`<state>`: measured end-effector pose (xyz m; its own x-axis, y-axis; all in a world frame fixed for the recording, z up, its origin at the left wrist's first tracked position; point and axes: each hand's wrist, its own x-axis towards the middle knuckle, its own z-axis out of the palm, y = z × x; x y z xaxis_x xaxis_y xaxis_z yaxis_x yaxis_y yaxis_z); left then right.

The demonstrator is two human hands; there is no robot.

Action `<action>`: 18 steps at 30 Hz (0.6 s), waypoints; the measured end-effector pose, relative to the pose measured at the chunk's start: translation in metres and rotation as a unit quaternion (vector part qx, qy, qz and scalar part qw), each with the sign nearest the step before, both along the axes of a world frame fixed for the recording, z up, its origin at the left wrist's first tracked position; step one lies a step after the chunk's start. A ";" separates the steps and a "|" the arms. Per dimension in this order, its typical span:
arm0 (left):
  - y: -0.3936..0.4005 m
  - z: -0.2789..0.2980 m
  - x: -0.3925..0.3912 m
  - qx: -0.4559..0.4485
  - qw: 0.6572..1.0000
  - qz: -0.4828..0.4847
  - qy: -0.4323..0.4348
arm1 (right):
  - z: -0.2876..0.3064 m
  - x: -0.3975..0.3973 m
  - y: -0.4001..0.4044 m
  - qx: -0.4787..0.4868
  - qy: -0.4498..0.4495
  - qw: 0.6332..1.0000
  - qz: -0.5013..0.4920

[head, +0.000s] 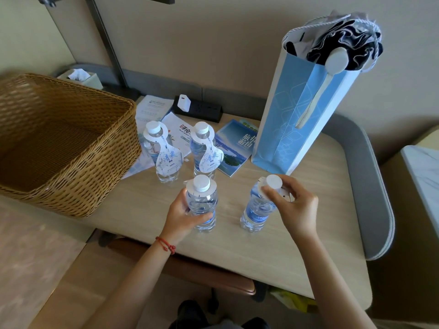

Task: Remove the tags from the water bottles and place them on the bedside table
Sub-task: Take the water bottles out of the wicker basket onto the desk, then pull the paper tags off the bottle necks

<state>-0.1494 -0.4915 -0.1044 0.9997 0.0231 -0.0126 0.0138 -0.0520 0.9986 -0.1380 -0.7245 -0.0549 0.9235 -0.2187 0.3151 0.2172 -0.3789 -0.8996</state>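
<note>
**Both hands on the front pair of bottles**

Evidently four water bottles stand upright on the desk (237,252) in two rows. The left hand (184,213) reaches in from below with the forearm angled up and to the right, a red string bracelet (166,244) at the wrist; its fingers and thumb are curled round the body of the front left bottle (202,205), thumb across the lower part. That bottle's tag (200,189) sits as a white collar round the neck under the cap.

The right hand (293,210) comes in from the lower right, wrist bent, and its fingers pinch the tag (283,192) at the neck of the front right bottle (257,207), which leans slightly left. The thumb tip presses just below the cap.

Behind them, the back left bottle (164,160) and back right bottle (203,153) each carry a long printed tag hanging down the front. A wicker basket (64,143) rests at the desk's left end, a blue paper bag (297,115) stands at the right rear, and leaflets (234,148) lie behind the bottles.
</note>
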 end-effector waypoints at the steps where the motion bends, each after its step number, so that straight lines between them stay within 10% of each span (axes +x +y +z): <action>1: 0.000 0.001 -0.001 -0.004 1.000 -0.003 -0.001 | 0.000 -0.001 0.001 0.002 0.003 1.000 -0.004; 18: 0.003 0.001 -0.047 -0.060 0.991 0.120 -0.002 | 0.004 -0.017 -0.004 -0.006 0.039 0.999 -0.022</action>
